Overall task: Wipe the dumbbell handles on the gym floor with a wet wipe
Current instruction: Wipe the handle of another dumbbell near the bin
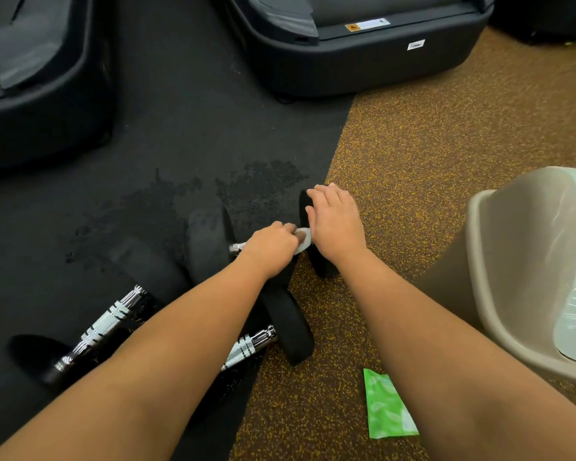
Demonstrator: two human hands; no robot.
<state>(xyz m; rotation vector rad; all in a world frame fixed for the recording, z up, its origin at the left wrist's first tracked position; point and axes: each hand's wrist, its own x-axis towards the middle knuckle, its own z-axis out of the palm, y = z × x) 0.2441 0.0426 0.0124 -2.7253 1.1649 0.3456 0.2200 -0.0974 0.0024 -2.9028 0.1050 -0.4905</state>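
Gripping the wet wipe (302,240) in our closed left hand (270,249), we press it round the handle (238,246) of the far dumbbell (210,241), while our right hand (335,224) lies flat and open on the end weight (323,264) just beyond the wipe. If that bracing hand slackens, the dumbbell may roll off and the wipe slip free.

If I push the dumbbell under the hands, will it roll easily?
Probably yes: the dumbbell rests on round end plates. The right hand on one plate likely steadies it. It looks heavy, and the speckled floor may slow it.
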